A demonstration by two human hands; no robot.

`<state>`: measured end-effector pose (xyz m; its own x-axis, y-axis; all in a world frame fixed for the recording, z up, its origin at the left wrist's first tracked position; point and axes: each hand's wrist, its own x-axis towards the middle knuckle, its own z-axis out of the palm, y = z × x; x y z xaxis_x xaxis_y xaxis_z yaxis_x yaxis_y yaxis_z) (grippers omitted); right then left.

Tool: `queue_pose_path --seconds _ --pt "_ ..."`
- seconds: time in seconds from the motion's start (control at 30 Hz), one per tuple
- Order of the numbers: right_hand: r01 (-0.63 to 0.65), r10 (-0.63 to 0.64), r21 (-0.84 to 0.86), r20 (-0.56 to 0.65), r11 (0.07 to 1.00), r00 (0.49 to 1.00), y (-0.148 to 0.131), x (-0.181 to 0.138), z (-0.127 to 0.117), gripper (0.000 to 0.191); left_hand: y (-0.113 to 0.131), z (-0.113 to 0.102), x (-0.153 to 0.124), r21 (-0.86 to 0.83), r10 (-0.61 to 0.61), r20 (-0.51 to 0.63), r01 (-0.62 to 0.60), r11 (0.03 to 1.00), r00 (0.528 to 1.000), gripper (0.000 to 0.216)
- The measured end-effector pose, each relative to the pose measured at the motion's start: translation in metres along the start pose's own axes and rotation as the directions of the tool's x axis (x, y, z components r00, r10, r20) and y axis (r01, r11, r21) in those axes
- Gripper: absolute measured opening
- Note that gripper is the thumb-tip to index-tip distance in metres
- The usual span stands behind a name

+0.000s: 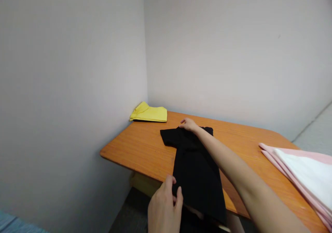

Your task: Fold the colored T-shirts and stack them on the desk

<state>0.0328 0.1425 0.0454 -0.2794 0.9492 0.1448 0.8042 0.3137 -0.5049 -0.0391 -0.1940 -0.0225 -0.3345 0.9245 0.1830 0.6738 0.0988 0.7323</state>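
A black short-sleeved T-shirt (pixel 195 167) lies on the wooden table, folded lengthwise, with one sleeve pointing left. Its lower end hangs past the table's front edge. My right hand (pixel 189 125) is at the far end of the shirt, its fingers closed on the fabric by the shoulder; the forearm crosses over the shirt's right side. Close to the shirt's lower left edge is my left hand (pixel 166 203), with thumb and index finger apart and curved. Its other fingers are mostly hidden.
A folded yellow garment (pixel 150 114), with something black beneath it, lies at the table's back left corner. Folded pink and white cloth (pixel 306 167) rests on the right. The wooden table (pixel 137 146) stands against grey-white walls. Below its front edge, part of a leg shows.
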Motion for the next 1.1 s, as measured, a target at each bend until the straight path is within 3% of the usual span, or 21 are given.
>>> queue_pose_path --seconds 0.07,0.17,0.33,0.43,0.6,0.67,0.73,0.8,0.83,0.97,1.1 --pt "0.03 -0.029 -0.016 0.038 0.999 0.999 0.003 -0.002 0.005 0.018 -0.011 0.001 0.0 0.055 -0.002 -0.01 0.002 0.998 1.0 0.013" --pt "0.062 -0.058 -0.03 0.095 0.998 0.994 0.015 -0.004 -0.007 0.021 -0.017 0.004 0.0 0.06 0.013 -0.039 -0.01 0.998 0.999 0.015" --pt "0.052 -0.035 -0.063 0.245 0.997 0.969 0.041 -0.01 -0.039 0.025 -0.015 0.011 0.001 0.01 0.001 0.034 -0.002 1.0 0.999 0.015" --pt "0.013 0.008 -0.051 0.378 0.999 0.926 0.044 -0.015 -0.05 0.025 -0.015 0.016 0.002 -0.024 0.02 0.086 -0.018 1.0 0.996 0.014" --pt "-0.06 -0.031 0.156 0.524 0.986 0.851 0.004 -0.024 -0.052 0.032 -0.012 0.014 0.002 -0.059 0.027 0.127 -0.02 0.998 0.992 0.011" --pt "-0.051 -0.135 0.338 0.505 0.94 0.852 -0.018 -0.031 -0.05 0.035 -0.013 0.003 0.005 -0.027 -0.006 0.121 0.009 1.0 0.993 0.012" --pt "-0.038 -0.252 0.559 0.433 0.828 0.865 -0.033 -0.041 -0.047 0.033 -0.019 -0.013 0.013 0.023 -0.049 0.078 0.047 0.999 0.996 0.02" --pt "-0.004 -0.304 0.67 0.343 0.742 0.889 -0.036 -0.055 -0.043 0.029 -0.027 -0.032 0.029 0.075 -0.058 0.0 0.058 0.996 0.998 0.025" --pt "0.034 -0.301 0.658 0.297 0.753 0.907 -0.033 -0.064 -0.04 0.027 -0.032 -0.041 0.041 0.102 -0.044 -0.038 0.048 0.994 0.998 0.026" --pt "0.301 -0.336 0.266 0.097 0.916 0.937 0.0 -0.104 -0.017 0.022 -0.042 -0.055 0.11 0.232 0.092 -0.091 -0.069 0.97 0.992 0.026" --pt "0.438 -0.435 -0.02 0.086 0.899 0.896 0.029 -0.144 0.016 0.049 -0.036 -0.035 0.196 0.348 0.158 0.027 -0.157 0.924 0.987 0.029"
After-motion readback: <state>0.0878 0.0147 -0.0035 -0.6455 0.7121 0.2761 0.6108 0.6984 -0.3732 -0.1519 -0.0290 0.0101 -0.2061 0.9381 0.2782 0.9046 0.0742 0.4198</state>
